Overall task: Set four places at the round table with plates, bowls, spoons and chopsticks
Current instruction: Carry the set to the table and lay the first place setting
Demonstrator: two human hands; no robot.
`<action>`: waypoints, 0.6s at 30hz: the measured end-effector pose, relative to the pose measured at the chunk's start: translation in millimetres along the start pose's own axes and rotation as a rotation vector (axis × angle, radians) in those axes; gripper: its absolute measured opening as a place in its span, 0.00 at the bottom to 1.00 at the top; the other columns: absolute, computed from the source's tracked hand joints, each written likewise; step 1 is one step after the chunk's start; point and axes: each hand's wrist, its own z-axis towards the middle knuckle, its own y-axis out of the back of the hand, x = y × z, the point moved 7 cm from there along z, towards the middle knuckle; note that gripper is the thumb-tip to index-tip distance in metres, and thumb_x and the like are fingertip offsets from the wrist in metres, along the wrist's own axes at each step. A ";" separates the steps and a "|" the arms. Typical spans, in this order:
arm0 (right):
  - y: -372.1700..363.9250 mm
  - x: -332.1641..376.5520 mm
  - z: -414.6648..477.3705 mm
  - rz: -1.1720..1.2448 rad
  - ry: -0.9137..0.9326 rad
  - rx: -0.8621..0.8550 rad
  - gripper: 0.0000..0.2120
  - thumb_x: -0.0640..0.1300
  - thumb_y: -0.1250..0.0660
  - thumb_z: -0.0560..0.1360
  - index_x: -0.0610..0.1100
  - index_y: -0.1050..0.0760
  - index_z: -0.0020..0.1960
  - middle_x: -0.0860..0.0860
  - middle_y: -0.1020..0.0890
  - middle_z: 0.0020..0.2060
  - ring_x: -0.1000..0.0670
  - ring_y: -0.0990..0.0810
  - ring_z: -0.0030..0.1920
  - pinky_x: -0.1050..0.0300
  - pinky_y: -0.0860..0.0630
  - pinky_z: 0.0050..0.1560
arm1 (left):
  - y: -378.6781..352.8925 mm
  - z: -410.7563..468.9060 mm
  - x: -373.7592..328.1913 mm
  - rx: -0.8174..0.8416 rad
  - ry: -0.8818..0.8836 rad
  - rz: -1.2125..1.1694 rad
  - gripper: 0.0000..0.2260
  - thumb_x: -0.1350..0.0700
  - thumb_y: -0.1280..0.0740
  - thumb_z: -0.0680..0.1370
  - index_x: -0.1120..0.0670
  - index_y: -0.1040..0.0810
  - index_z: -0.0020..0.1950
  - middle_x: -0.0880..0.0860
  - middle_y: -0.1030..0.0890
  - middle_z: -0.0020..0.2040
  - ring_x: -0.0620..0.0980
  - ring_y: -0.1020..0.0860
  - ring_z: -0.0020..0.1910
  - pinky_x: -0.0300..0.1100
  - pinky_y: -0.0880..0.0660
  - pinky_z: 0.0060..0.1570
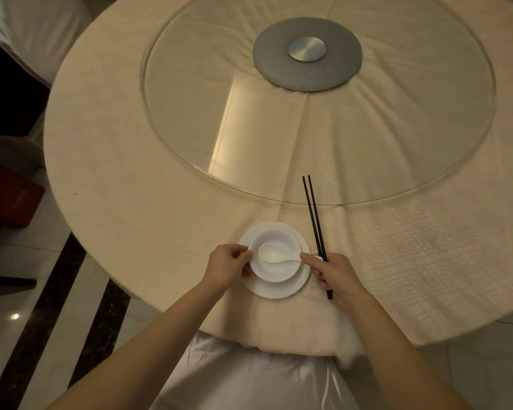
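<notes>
Near table edge: white plate, bowl, spoon stacked. Left hand pinches bowl rim, right hand pinches spoon handle, probably chopsticks too. Three places left.
</notes>
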 end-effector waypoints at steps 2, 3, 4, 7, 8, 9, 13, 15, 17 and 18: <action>0.7 -0.4 0.6 0.000 -0.005 0.004 0.16 0.53 0.20 0.67 0.44 0.22 0.37 0.51 0.27 0.27 0.56 0.34 0.25 0.62 0.38 0.23 | -0.6 0.1 0.9 0.006 0.006 -0.012 0.09 0.56 0.32 0.78 0.49 0.15 0.40 0.52 0.15 0.32 0.50 0.17 0.32 0.46 0.19 0.40; 1.7 -0.9 0.6 0.001 -0.007 0.002 0.17 0.54 0.19 0.66 0.44 0.22 0.36 0.52 0.27 0.26 0.56 0.34 0.25 0.62 0.38 0.22 | -0.3 -0.1 1.9 0.005 0.015 -0.016 0.08 0.55 0.32 0.78 0.49 0.15 0.40 0.52 0.15 0.32 0.51 0.16 0.32 0.48 0.18 0.41; 3.1 -1.1 0.0 0.001 -0.008 0.000 0.17 0.55 0.20 0.66 0.44 0.23 0.36 0.52 0.27 0.26 0.56 0.34 0.24 0.63 0.38 0.22 | 1.0 -0.9 3.1 -0.005 0.025 -0.017 0.08 0.53 0.31 0.77 0.50 0.15 0.41 0.52 0.15 0.32 0.51 0.16 0.32 0.49 0.18 0.43; 12.6 -5.6 -2.6 0.026 -0.017 -0.023 0.22 0.59 0.23 0.69 0.40 0.21 0.41 0.50 0.26 0.28 0.55 0.34 0.25 0.62 0.40 0.21 | 16.3 -8.2 6.3 -0.143 0.024 0.007 0.10 0.49 0.31 0.77 0.53 0.17 0.41 0.50 0.16 0.32 0.49 0.16 0.32 0.52 0.18 0.44; 17.7 -9.6 -4.2 0.059 -0.030 -0.035 0.23 0.60 0.26 0.72 0.38 0.20 0.44 0.49 0.25 0.29 0.55 0.35 0.25 0.61 0.41 0.21 | 24.6 -14.4 5.9 -0.219 0.010 0.023 0.10 0.47 0.32 0.77 0.52 0.18 0.41 0.49 0.16 0.32 0.47 0.17 0.32 0.51 0.18 0.43; 22.4 -14.7 -6.0 0.112 -0.045 -0.041 0.23 0.59 0.29 0.75 0.36 0.20 0.48 0.48 0.25 0.29 0.55 0.35 0.25 0.62 0.41 0.20 | 31.9 -22.7 4.1 -0.293 -0.010 0.039 0.11 0.46 0.33 0.77 0.51 0.19 0.40 0.48 0.16 0.32 0.46 0.17 0.32 0.51 0.18 0.42; 26.7 -35.2 -23.5 0.385 -0.069 -0.019 0.17 0.46 0.42 0.84 0.32 0.26 0.56 0.46 0.25 0.31 0.54 0.33 0.26 0.62 0.35 0.22 | 26.7 -58.2 -5.0 -0.315 -0.097 0.088 0.13 0.46 0.34 0.77 0.51 0.22 0.36 0.49 0.19 0.31 0.48 0.20 0.31 0.50 0.21 0.38; 19.0 -43.6 -36.6 0.482 -0.072 -0.011 0.12 0.43 0.44 0.85 0.35 0.27 0.53 0.44 0.24 0.34 0.53 0.29 0.28 0.60 0.30 0.28 | -1.9 -72.3 -7.7 -0.100 -0.121 0.091 0.14 0.46 0.34 0.78 0.53 0.21 0.37 0.50 0.18 0.32 0.47 0.19 0.29 0.52 0.20 0.38; 9.1 -49.8 -47.9 0.544 -0.066 -0.013 0.11 0.43 0.44 0.85 0.38 0.27 0.50 0.43 0.23 0.36 0.51 0.24 0.32 0.57 0.27 0.37 | -40.8 -85.1 -7.9 0.165 -0.105 0.082 0.14 0.48 0.34 0.80 0.56 0.19 0.41 0.52 0.16 0.34 0.49 0.17 0.32 0.52 0.18 0.39; 4.2 -50.7 -53.1 0.555 -0.052 -0.021 0.12 0.43 0.44 0.85 0.38 0.27 0.49 0.43 0.21 0.36 0.50 0.23 0.34 0.56 0.26 0.40 | -60.0 -91.5 -6.2 0.276 -0.071 0.055 0.13 0.50 0.34 0.80 0.57 0.17 0.44 0.54 0.15 0.38 0.50 0.16 0.36 0.51 0.17 0.41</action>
